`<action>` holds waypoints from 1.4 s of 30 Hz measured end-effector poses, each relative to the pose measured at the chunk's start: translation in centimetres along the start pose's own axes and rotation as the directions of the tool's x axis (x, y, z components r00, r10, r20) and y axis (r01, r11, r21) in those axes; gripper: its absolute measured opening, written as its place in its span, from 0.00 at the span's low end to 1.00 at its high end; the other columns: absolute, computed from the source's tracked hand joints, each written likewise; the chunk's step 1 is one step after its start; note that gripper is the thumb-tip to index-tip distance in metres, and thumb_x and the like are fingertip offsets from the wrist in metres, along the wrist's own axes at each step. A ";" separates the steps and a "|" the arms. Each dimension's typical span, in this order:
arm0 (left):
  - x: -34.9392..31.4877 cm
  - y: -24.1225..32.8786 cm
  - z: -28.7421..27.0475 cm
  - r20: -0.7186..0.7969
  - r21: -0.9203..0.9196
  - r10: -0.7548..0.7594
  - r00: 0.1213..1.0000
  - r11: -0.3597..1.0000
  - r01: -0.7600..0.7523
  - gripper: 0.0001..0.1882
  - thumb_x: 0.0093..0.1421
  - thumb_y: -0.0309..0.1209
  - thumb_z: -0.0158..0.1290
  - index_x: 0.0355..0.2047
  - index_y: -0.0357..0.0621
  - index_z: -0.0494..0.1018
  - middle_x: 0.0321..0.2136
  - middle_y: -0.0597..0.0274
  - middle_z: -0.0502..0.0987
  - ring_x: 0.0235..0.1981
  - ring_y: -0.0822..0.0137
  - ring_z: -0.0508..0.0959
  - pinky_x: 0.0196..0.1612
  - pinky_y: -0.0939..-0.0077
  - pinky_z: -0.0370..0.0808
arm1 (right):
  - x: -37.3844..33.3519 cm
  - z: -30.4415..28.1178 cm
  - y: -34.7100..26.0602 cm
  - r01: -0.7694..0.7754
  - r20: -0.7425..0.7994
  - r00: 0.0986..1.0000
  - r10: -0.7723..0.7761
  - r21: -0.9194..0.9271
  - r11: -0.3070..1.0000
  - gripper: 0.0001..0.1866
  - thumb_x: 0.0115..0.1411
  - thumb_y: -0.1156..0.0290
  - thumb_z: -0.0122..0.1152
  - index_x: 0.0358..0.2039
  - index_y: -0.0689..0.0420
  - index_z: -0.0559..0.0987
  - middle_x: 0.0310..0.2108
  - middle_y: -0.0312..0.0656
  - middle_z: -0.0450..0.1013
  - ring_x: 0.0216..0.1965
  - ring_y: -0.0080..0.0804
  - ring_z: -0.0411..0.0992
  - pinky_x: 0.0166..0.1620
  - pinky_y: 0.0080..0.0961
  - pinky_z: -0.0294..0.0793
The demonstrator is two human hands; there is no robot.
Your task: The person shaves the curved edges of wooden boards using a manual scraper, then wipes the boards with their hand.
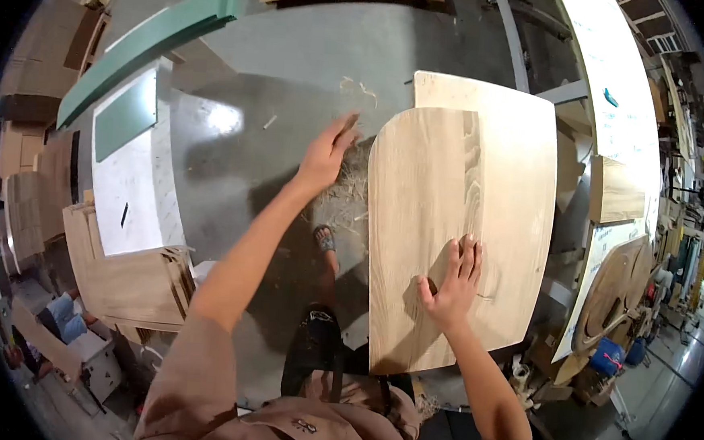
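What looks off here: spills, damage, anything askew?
Mainly the stringy pale shavings scattered on the floor, left of the wood panel and near the sandaled foot: loose debris underfoot. The pale board also has a small dark mark; can't tell whether it's damage or grain.

Downward fisheye view, head-high

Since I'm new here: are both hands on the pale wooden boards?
No, only the right hand rests on the pale wooden boards; the left hand is out to their left.
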State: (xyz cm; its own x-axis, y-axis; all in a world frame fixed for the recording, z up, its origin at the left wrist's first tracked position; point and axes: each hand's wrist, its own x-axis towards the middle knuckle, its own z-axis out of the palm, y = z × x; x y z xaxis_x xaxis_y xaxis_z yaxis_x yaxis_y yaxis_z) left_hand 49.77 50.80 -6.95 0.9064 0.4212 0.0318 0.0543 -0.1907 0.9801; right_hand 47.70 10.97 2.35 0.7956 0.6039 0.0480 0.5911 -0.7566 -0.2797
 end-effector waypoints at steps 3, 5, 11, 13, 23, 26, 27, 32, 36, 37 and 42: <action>5.4 3.5 -0.6 0.181 0.103 0.048 0.982 0.992 -0.067 0.27 0.81 0.28 0.48 0.78 0.61 0.71 0.60 0.56 0.87 0.56 0.52 0.87 0.63 0.64 0.80 | 0.0 0.2 -0.3 0.003 0.021 1.000 -0.003 -0.013 1.000 0.50 0.71 0.37 0.62 0.82 0.57 0.63 0.85 0.58 0.53 0.83 0.71 0.50 0.79 0.67 0.56; 7.5 3.5 -0.7 0.267 0.202 0.043 0.963 0.974 -0.100 0.29 0.80 0.28 0.49 0.77 0.66 0.72 0.59 0.58 0.87 0.56 0.54 0.87 0.62 0.63 0.80 | 0.0 0.3 -0.8 0.030 0.044 0.999 -0.029 -0.016 0.999 0.50 0.72 0.36 0.61 0.82 0.58 0.63 0.84 0.58 0.53 0.83 0.71 0.50 0.79 0.67 0.57; 4.5 2.3 -0.8 0.376 0.338 0.352 0.857 0.809 -0.480 0.36 0.70 0.22 0.52 0.74 0.75 0.77 0.48 0.58 0.87 0.47 0.50 0.83 0.58 0.57 0.80 | -0.4 1.1 -0.7 0.007 0.008 1.000 -0.007 -0.012 1.000 0.47 0.73 0.39 0.61 0.82 0.55 0.64 0.84 0.54 0.54 0.83 0.68 0.52 0.80 0.65 0.57; 0.0 2.3 -0.7 0.432 0.479 0.242 0.869 0.755 -0.448 0.37 0.68 0.20 0.51 0.73 0.73 0.78 0.45 0.58 0.86 0.47 0.50 0.82 0.59 0.54 0.77 | -0.6 1.4 0.0 -0.008 0.003 1.000 0.008 -0.015 1.000 0.46 0.72 0.41 0.63 0.82 0.54 0.65 0.84 0.53 0.55 0.82 0.68 0.53 0.80 0.64 0.57; -35.2 9.8 5.6 0.460 0.420 0.060 0.886 0.864 -0.277 0.39 0.59 0.16 0.56 0.69 0.63 0.83 0.37 0.62 0.79 0.42 0.57 0.75 0.53 0.59 0.75 | -0.8 1.9 0.4 0.015 -0.116 0.993 -0.013 0.021 1.000 0.42 0.69 0.44 0.67 0.78 0.47 0.71 0.81 0.47 0.61 0.81 0.62 0.57 0.79 0.60 0.63; -45.2 10.7 8.1 0.567 0.433 0.011 0.824 0.847 -0.310 0.38 0.63 0.21 0.55 0.72 0.70 0.79 0.41 0.68 0.79 0.45 0.59 0.75 0.55 0.57 0.74 | -1.4 2.6 0.6 0.030 -0.158 0.987 -0.026 0.026 0.999 0.41 0.69 0.42 0.67 0.78 0.44 0.71 0.80 0.43 0.63 0.81 0.61 0.57 0.80 0.60 0.62; -48.2 10.9 8.9 0.618 0.433 -0.024 0.786 0.845 -0.315 0.37 0.65 0.22 0.55 0.73 0.71 0.78 0.42 0.68 0.79 0.46 0.59 0.75 0.56 0.57 0.73 | -1.5 2.8 0.7 0.021 -0.161 0.987 -0.019 0.010 1.000 0.41 0.69 0.41 0.67 0.77 0.42 0.71 0.79 0.42 0.63 0.80 0.60 0.57 0.80 0.60 0.62; -56.0 11.7 9.9 0.652 0.396 -0.073 0.755 0.882 -0.256 0.34 0.69 0.23 0.53 0.74 0.65 0.77 0.49 0.64 0.84 0.51 0.58 0.79 0.62 0.59 0.74 | -1.5 1.9 0.4 0.079 -0.212 0.975 -0.073 0.017 0.997 0.39 0.72 0.41 0.62 0.77 0.45 0.70 0.81 0.44 0.62 0.81 0.63 0.56 0.82 0.59 0.56; -52.8 11.7 8.1 0.320 0.475 -0.205 0.925 0.879 0.030 0.33 0.76 0.24 0.48 0.80 0.55 0.66 0.52 0.57 0.87 0.50 0.50 0.83 0.61 0.54 0.79 | -2.0 1.9 0.4 0.034 -0.179 0.983 -0.034 -0.007 0.999 0.42 0.72 0.39 0.62 0.78 0.48 0.69 0.82 0.45 0.59 0.82 0.64 0.54 0.82 0.61 0.55; -50.8 11.3 7.3 0.195 0.434 -0.233 0.953 0.892 0.129 0.32 0.83 0.29 0.45 0.85 0.53 0.56 0.55 0.57 0.89 0.49 0.47 0.86 0.59 0.52 0.82 | -2.2 2.0 0.4 0.003 -0.140 0.990 -0.005 -0.015 1.000 0.42 0.72 0.39 0.62 0.78 0.48 0.69 0.82 0.46 0.59 0.82 0.63 0.54 0.82 0.61 0.54; -33.7 8.4 2.5 0.101 0.466 -0.087 0.991 0.884 0.030 0.34 0.83 0.31 0.45 0.86 0.51 0.54 0.55 0.54 0.89 0.46 0.60 0.85 0.58 0.65 0.80 | -2.5 0.9 -0.3 -0.045 -0.093 0.995 0.046 0.015 0.999 0.42 0.70 0.41 0.63 0.78 0.49 0.70 0.82 0.47 0.59 0.83 0.62 0.52 0.84 0.60 0.51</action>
State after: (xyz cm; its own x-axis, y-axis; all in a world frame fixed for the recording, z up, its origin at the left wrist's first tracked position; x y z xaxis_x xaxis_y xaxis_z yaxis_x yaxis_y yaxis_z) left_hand 20.68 32.77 -0.30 0.9358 0.3449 -0.0733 0.2706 -0.5690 0.7765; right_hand 45.43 9.91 1.48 0.8308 0.5426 0.1241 0.5529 -0.7790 -0.2956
